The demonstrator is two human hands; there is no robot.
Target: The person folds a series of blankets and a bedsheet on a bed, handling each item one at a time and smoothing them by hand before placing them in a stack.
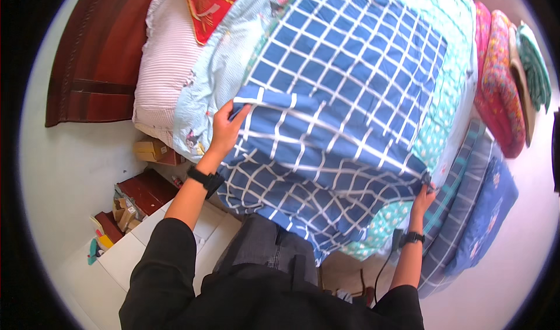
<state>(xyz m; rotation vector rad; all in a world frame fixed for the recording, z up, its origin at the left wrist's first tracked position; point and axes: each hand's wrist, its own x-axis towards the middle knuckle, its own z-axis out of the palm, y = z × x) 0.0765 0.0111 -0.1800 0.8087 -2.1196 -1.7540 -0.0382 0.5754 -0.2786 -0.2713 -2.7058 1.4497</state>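
Observation:
A large blue cloth with a white grid pattern [350,56] lies spread over the bed, its near part lifted into a fold and hanging over the near edge. My left hand [228,126] pinches the fold at its left end. At the right end, my right hand [426,194] grips a corner of the same cloth. Between my hands the cloth is stretched, with loose creases below. Under it show a mint-green dotted quilt [434,126] and a pale blue patterned sheet [216,73].
To the left stand a dark wooden headboard [99,56] and a striped pillow [166,44], with a red cushion [213,3] beside it. Folded bedding [487,213] is stacked at right, and rolled colourful quilts [504,79] farther off. A cardboard box [153,150] sits below the pillow.

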